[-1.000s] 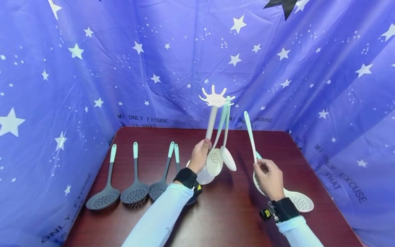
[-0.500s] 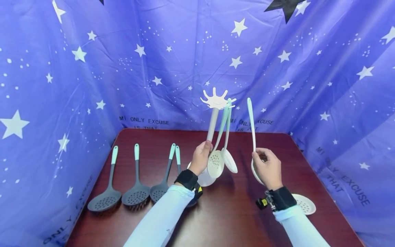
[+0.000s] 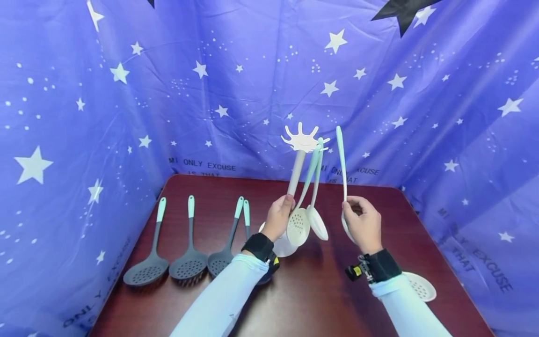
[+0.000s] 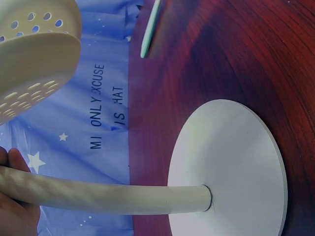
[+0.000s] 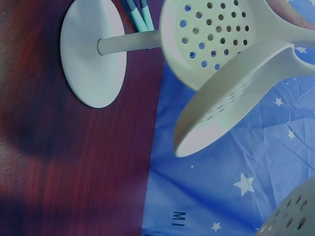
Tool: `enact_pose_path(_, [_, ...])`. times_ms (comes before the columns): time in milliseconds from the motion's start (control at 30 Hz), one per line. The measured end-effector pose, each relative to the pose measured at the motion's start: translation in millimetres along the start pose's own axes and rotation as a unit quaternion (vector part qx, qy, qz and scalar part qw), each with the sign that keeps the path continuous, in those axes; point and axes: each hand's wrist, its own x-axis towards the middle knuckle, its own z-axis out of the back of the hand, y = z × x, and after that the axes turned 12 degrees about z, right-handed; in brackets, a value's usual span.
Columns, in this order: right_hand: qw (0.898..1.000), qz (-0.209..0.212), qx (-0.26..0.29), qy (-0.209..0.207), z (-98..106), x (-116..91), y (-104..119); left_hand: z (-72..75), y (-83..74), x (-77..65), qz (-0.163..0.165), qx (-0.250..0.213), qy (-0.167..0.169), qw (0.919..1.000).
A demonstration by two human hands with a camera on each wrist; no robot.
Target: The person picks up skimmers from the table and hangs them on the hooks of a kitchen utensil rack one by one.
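In the head view, my left hand [image 3: 279, 217] grips the pole of a white utensil stand [image 3: 297, 171] topped by a ring of hooks. Its round base [image 4: 236, 142] rests on the table. Two cream skimmers with mint handles hang from it, one facing me [image 3: 298, 228] and one turned sideways [image 3: 317, 224]. To the right of these, my right hand [image 3: 364, 224] pinches a third skimmer [image 3: 341, 154] low on its stem, mint handle pointing up. That skimmer's bowl is mostly behind the hand; its perforated edge [image 5: 293, 211] shows in the right wrist view.
Several dark grey skimmers with mint handles lie along the left of the red-brown table [image 3: 320, 299], among them one at the far left [image 3: 146, 270]. Another white skimmer [image 3: 422, 286] lies at the right, partly under my right forearm. A blue star-patterned curtain [image 3: 252, 93] encloses the table.
My right hand has lifted its skimmer higher and brought it slightly left, closer to the stand. My left hand keeps its grip on the pole. The head view has shifted a little.
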Motion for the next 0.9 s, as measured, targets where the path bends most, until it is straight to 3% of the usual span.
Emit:
enact_pose_path(367, [0.998,0.029,0.043,-0.022,-7.5,12.2,12.8,-0.6,0.4,0.4,-0.014,0.006,-0.006,0.9999])
enact_pose_path(567, [0.997,0.044,0.057,-0.019,-7.5,14.0,18.4,-1.3,1.6,0.2,-0.008,0.005,-0.009,0.9999])
enact_pose_path(767, [0.995,0.084,0.044,-0.004,-5.6,13.8,19.4,-2.3,0.6,-0.5,-0.013,0.003,-0.019,0.9997])
enact_pose_path(900, [0.995,0.084,0.046,0.009,-4.9,13.0,21.6,-3.5,-1.4,-2.3,-0.021,0.007,-0.026,0.9994])
